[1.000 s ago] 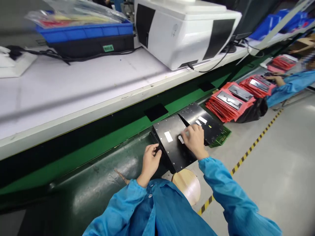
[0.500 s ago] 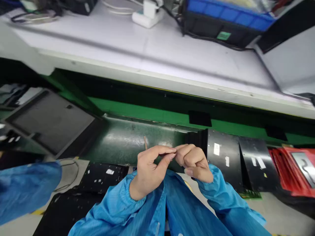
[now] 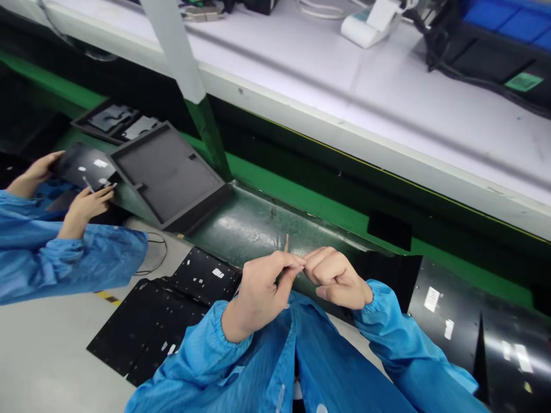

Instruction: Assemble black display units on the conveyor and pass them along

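My left hand [image 3: 264, 289] has its thumb and forefinger pinched together, their tips meeting the fingers of my right hand. Curled beside it, my right hand [image 3: 338, 278] has its fingers folded and its thumb tucked under. Anything between the fingertips is too small to make out. Both hands are above the near edge of a dark green work surface [image 3: 245, 221], in front of my blue jacket. A thin brownish strip [image 3: 287, 242] shows on that surface just beyond my left hand.
Black panels with white labels lie at the right [image 3: 456, 310] and lower left [image 3: 150, 327]. A grey foam-lined tray [image 3: 167, 172] leans at the left. Beyond it, a co-worker's hands [image 3: 88, 203] hold a dark panel. A white shelf [image 3: 301, 74] crosses above, bearing a black bin [image 3: 486, 69].
The view has turned left, bringing the co-worker's hands and panel into sight. My two hands keep nearly the same pose, fingertips together.
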{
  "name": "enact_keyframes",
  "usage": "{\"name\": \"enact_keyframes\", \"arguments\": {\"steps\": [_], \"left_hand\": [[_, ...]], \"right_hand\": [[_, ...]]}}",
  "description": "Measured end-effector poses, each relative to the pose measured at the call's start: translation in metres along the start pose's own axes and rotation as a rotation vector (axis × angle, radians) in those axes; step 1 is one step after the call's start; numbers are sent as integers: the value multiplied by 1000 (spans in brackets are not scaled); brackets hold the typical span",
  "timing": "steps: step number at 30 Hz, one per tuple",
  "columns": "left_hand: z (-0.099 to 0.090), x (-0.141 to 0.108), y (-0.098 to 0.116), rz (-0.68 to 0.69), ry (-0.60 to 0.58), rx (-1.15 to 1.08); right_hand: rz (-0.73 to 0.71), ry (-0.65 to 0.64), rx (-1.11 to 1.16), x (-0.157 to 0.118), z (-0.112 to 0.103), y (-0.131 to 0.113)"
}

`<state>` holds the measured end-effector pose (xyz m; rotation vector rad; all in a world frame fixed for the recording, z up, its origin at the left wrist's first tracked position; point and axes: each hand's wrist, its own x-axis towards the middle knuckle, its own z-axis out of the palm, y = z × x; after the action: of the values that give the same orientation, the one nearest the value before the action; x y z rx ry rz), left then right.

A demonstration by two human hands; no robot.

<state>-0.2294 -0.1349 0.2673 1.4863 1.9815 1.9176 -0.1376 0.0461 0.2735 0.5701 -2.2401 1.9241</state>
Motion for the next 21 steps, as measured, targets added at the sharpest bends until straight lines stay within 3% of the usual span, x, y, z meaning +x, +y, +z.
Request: {"name": "enact_keyframes", "arguments": {"steps": [6, 11, 14, 16, 18, 21], "left_hand": [[-18, -14, -11, 20, 81, 146], [-30, -34, -28, -5, 49, 374], [-45, -51, -48, -70, 205, 467], [-59, -74, -66, -139, 373, 503], [-78, -116, -89, -279, 563, 514], [-114, -216, -130, -735, 871, 547]], "right_hand": [[99, -78, 87, 30, 8, 6], [213, -146, 84, 55, 28, 20], [281, -229, 118, 74, 46, 43], [343, -255, 159, 90, 64, 72], [428, -225, 203, 105, 91, 116], [646, -226, 159, 120, 153, 206]]}}
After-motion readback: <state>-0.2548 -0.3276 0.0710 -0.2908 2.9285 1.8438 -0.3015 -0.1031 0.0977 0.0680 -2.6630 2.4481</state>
